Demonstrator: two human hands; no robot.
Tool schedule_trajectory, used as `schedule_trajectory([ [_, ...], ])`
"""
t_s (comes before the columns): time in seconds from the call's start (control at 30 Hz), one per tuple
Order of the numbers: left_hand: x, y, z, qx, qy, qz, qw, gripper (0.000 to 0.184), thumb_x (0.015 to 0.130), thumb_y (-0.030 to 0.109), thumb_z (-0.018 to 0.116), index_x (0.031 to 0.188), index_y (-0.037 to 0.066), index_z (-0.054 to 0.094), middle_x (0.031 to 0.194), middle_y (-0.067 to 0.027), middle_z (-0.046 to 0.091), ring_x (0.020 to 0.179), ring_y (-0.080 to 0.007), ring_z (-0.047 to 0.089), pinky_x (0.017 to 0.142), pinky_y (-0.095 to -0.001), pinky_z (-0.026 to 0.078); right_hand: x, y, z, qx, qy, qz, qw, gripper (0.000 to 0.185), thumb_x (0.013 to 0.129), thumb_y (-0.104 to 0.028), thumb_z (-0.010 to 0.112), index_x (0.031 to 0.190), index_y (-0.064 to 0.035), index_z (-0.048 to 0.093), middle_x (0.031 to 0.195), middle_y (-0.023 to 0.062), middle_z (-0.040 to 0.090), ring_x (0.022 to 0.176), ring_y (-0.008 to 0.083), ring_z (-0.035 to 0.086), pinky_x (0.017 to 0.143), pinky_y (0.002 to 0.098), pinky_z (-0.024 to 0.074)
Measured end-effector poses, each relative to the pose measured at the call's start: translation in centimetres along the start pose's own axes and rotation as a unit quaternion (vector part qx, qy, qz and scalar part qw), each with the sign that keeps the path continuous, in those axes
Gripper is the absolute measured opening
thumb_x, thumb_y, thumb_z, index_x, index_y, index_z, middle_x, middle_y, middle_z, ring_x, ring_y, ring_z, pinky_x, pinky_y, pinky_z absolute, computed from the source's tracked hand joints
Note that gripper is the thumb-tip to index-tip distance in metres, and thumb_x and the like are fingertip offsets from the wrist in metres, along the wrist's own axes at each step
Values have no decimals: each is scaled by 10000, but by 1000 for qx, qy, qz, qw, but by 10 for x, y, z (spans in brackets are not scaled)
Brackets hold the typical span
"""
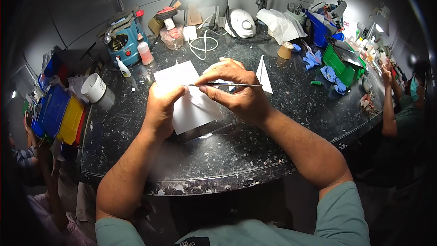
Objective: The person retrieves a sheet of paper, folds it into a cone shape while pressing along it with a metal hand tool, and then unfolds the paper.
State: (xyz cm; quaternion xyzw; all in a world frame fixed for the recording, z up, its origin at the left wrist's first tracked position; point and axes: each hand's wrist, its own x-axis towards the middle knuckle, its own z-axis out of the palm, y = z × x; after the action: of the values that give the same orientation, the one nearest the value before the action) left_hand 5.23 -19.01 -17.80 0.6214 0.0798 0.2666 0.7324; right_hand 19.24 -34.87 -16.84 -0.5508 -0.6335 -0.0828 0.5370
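My right hand grips a slim metal hand instrument like a pen, its ribbed shaft lying almost level. The instrument's tip reaches my left thumb. My left hand is closed, thumb pressed toward the curled fingers; whatever it may hold is too small or hidden to make out. Beneath both hands lies a white sheet of paper on the black, speckled bench. To the right of my right hand is a folded white paper piece.
Behind my hands stand a blue machine, a pink-filled bottle, a white device and a cable. A white tub is at left. Green bin and blue gloves lie right. People sit at both sides.
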Motion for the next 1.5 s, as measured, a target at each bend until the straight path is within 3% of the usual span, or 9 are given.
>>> schedule_trajectory([
  [0.43,2,5,-1,-1,28,-17,999,210,818,152,640,959,-1,658,880,-60,654,749,-151,626,701,-303,518,4,-1,-6,-17,10,13,1000,113,861,-80,756,973,-62,761,952,67,747,921,198,657,932,360,440],
  [0.53,4,-2,-7,-13,24,-8,1000,220,817,148,635,975,-4,660,885,-61,657,743,-152,626,700,-302,522,4,-1,-4,-2,35,37,999,103,847,-161,768,919,-87,774,896,53,748,903,207,667,1019,400,401],
  [0.63,4,-1,-8,-25,28,-26,999,230,819,144,642,993,-4,661,900,-65,663,759,-154,638,708,-304,531,4,-1,-4,-11,33,42,999,100,851,-163,767,916,-86,773,894,54,747,900,211,663,1011,399,404],
  [0.83,1,7,4,-76,26,-14,997,226,929,192,688,1047,2,656,930,-61,676,792,-145,661,718,-300,547,4,-3,-2,-16,43,37,998,107,862,-177,766,919,-87,772,889,54,745,898,218,664,1019,403,400],
  [0.97,6,-4,-3,-83,36,-14,996,218,1006,204,623,1095,7,647,947,-60,680,791,-128,660,700,-281,548,3,-4,-1,-36,44,29,998,115,867,-181,764,936,-89,768,891,54,742,903,225,663,1046,419,380],
  [1.23,7,-4,-1,-86,74,-15,993,218,1007,208,618,1093,9,645,960,-74,689,798,-147,677,714,-288,566,-1,-2,2,-69,42,13,997,123,867,-183,762,957,-99,761,920,53,731,967,219,642,1085,429,336],
  [1.5,7,1,0,-86,76,-16,993,218,996,204,618,1083,5,627,949,-97,692,796,-172,697,705,-307,585,1,-5,0,-72,42,11,996,117,860,-178,766,938,-92,754,893,47,719,936,218,630,1074,432,341],
])
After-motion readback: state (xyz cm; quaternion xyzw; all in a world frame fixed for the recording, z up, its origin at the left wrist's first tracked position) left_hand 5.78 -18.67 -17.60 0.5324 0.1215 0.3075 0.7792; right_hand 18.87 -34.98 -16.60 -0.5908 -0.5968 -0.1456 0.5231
